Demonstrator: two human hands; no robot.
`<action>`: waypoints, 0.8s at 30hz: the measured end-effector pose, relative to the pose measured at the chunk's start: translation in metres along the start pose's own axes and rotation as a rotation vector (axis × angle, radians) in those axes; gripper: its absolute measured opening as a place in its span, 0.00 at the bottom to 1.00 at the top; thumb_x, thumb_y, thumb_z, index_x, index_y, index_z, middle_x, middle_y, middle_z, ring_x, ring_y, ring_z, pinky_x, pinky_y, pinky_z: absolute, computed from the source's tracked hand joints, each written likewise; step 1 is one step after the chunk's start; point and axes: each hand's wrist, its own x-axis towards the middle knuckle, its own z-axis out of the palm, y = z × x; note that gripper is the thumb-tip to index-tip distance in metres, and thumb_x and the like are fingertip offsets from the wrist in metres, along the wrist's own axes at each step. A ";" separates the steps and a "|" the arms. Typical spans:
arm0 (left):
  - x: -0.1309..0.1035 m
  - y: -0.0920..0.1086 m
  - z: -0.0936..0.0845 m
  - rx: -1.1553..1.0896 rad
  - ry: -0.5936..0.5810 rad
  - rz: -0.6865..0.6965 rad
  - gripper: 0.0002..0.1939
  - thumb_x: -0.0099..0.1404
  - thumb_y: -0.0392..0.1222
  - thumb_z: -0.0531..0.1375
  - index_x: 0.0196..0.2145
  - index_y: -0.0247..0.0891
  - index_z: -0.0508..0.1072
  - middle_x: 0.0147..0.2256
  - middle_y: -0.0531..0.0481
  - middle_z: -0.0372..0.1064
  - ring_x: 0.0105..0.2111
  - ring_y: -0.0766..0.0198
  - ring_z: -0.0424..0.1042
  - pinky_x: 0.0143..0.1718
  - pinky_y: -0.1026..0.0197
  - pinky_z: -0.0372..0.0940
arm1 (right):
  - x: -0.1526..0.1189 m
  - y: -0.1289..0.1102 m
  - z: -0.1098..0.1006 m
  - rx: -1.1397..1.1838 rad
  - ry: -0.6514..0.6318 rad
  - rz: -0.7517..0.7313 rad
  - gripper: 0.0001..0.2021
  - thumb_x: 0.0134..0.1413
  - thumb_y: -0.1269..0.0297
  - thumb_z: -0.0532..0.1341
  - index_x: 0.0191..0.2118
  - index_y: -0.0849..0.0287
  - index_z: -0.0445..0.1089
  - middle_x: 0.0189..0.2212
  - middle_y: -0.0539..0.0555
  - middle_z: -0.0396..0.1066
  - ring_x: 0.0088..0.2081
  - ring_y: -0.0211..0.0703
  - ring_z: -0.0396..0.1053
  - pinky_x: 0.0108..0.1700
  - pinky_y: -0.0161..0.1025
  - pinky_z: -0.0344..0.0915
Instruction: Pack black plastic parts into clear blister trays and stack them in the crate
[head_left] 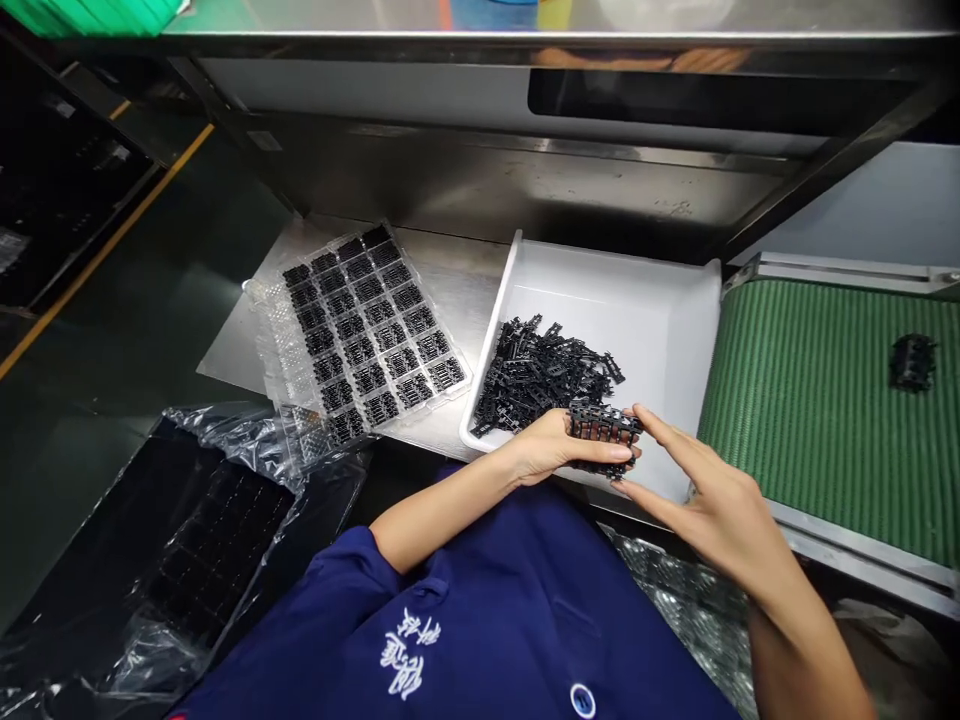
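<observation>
At the left end of the metal desk [465,270], a clear plastic tray [375,330] lies at a slant, its near corner out past the desk's front edge. Its grid of square compartments holds black slotted parts [384,337] in tight rows, and more clear plastic shows along its left side. Lower down, left of the person's blue shirt [480,640], clear plastic film [247,440] lies over something black.

Right of the tray, a white bin [615,290] sits on the desk. Loose black parts [544,370] are heaped in a tangle towards its left side and near left corner, while its right half shows bare white.

Over the bin's front edge, the left hand [566,445] is clamped on a stack of black parts [604,435], its thumb laid across the near face. The stack is a dark, blocky bundle of thin pieces lined up side by side, with ridged, toothed edges and small gaps that let skin show through. At its right end, the right hand [697,490] has thumb and forefinger spread apart, their tips at the stack's near and far corners.

Beyond the bin's right edge runs a ribbed green belt [817,400], with a black bundle [913,362] lying towards its far right.
</observation>
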 end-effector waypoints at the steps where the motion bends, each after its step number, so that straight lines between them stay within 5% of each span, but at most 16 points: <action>1: 0.000 -0.002 0.001 -0.007 0.022 0.021 0.32 0.38 0.44 0.78 0.43 0.33 0.80 0.39 0.44 0.79 0.41 0.57 0.77 0.56 0.50 0.64 | 0.001 0.003 0.000 0.013 -0.013 -0.008 0.35 0.63 0.53 0.62 0.72 0.44 0.49 0.63 0.52 0.65 0.60 0.54 0.68 0.59 0.50 0.70; 5: -0.002 -0.008 0.001 -0.034 0.093 0.097 0.35 0.34 0.45 0.79 0.42 0.33 0.80 0.39 0.44 0.79 0.42 0.56 0.77 0.57 0.48 0.64 | 0.010 0.016 0.003 0.200 -0.137 0.004 0.36 0.60 0.55 0.65 0.71 0.44 0.52 0.65 0.53 0.62 0.62 0.55 0.66 0.62 0.52 0.67; 8: -0.010 -0.010 -0.001 -0.014 0.162 0.228 0.33 0.34 0.47 0.78 0.40 0.33 0.81 0.39 0.44 0.79 0.44 0.55 0.76 0.56 0.48 0.64 | 0.024 0.023 0.017 0.640 -0.174 0.088 0.34 0.59 0.51 0.64 0.68 0.44 0.57 0.68 0.54 0.59 0.63 0.55 0.64 0.60 0.51 0.69; 12: -0.028 -0.011 -0.015 0.075 0.267 0.417 0.31 0.41 0.51 0.76 0.42 0.33 0.80 0.45 0.43 0.78 0.52 0.49 0.73 0.59 0.46 0.62 | 0.050 0.018 0.052 0.999 -0.080 0.296 0.14 0.58 0.56 0.66 0.49 0.47 0.71 0.45 0.54 0.77 0.44 0.47 0.77 0.43 0.40 0.77; 14: -0.043 -0.008 -0.028 0.180 0.281 0.531 0.27 0.47 0.52 0.74 0.43 0.35 0.80 0.51 0.44 0.75 0.61 0.49 0.66 0.67 0.46 0.52 | 0.064 0.009 0.072 1.066 -0.219 0.335 0.09 0.56 0.56 0.67 0.39 0.51 0.71 0.35 0.52 0.76 0.36 0.46 0.77 0.37 0.41 0.77; 17: -0.076 0.000 -0.052 0.355 0.315 0.650 0.19 0.51 0.47 0.73 0.40 0.40 0.82 0.61 0.48 0.66 0.68 0.51 0.53 0.72 0.51 0.33 | 0.083 -0.009 0.100 1.108 -0.444 0.265 0.12 0.55 0.51 0.66 0.38 0.53 0.72 0.36 0.55 0.77 0.37 0.50 0.77 0.37 0.45 0.77; 24: -0.168 0.007 -0.121 0.472 0.509 0.666 0.20 0.52 0.51 0.72 0.42 0.42 0.82 0.71 0.53 0.47 0.73 0.50 0.27 0.70 0.51 0.24 | 0.133 -0.084 0.180 1.041 -0.801 -0.007 0.25 0.52 0.41 0.64 0.50 0.51 0.76 0.45 0.58 0.79 0.47 0.59 0.77 0.48 0.51 0.75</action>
